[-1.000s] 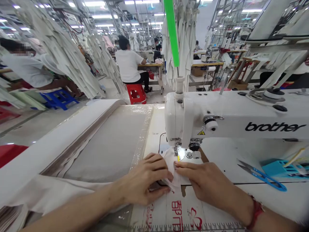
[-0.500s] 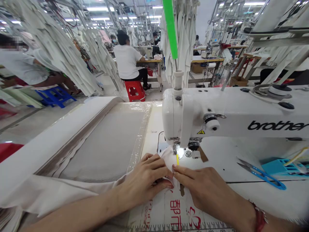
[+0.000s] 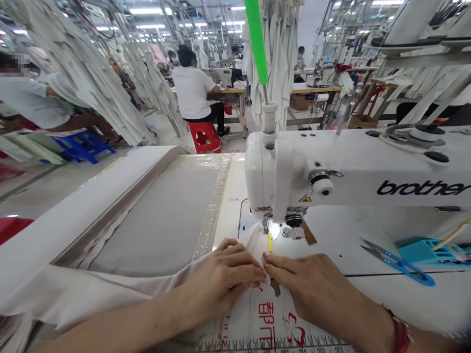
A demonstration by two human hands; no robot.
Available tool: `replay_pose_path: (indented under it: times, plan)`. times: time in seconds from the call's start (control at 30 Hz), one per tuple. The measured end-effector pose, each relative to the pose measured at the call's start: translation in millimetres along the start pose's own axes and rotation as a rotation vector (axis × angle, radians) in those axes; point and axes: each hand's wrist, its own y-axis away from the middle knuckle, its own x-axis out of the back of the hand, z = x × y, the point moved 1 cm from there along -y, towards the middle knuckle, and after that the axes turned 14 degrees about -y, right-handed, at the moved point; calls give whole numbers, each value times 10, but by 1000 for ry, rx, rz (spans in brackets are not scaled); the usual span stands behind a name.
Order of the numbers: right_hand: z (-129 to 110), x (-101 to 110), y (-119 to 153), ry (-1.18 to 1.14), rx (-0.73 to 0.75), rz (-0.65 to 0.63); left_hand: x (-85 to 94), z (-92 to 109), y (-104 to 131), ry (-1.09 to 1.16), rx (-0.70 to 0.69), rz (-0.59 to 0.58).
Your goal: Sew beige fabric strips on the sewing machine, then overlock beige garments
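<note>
A pale piece of fabric (image 3: 253,236) runs under the presser foot (image 3: 265,224) of a white sewing machine (image 3: 262,171). My left hand (image 3: 231,272) is closed on the fabric just in front of the foot, its thumb mostly hidden beneath the fingers. From the other side, my right hand (image 3: 312,282) pinches the fabric's right edge, fingertips close to those of the left. A narrow yellow strip (image 3: 270,242) lies between the foot and my right fingertips. The fabric trails left under my left forearm.
Stacked pale cloth (image 3: 147,215) covers the table's left side. Blue-handled scissors (image 3: 405,267) and a blue holder (image 3: 423,251) lie at right. A printed ruler (image 3: 305,344) marks the front edge. A person in a white shirt (image 3: 191,90) sits ahead on a red stool (image 3: 204,136).
My left fingers have moved slightly right and down, and the left thumb has drawn in beneath them. My right hand stays almost in place. The view has shifted slightly.
</note>
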Motion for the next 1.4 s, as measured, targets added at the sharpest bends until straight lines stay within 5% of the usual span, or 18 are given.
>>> replay_pose_path:
  times: [0.13,0.37,0.8,1.03,1.4]
  plan:
    - [-34,-2,36,83,56,35,-9,15,29,-8,-63,67]
    - [-35,-32,27,146,58,46,-2,-66,23,-120,36,142]
    - [102,-19,-101,-44,18,127,22,-164,-47,-105,-53,103]
    - [-9,-107,-21,248,131,156,42,-162,-28,-257,-158,75]
    - [54,-154,-171,380,118,325,-55,-375,-92,-386,105,35]
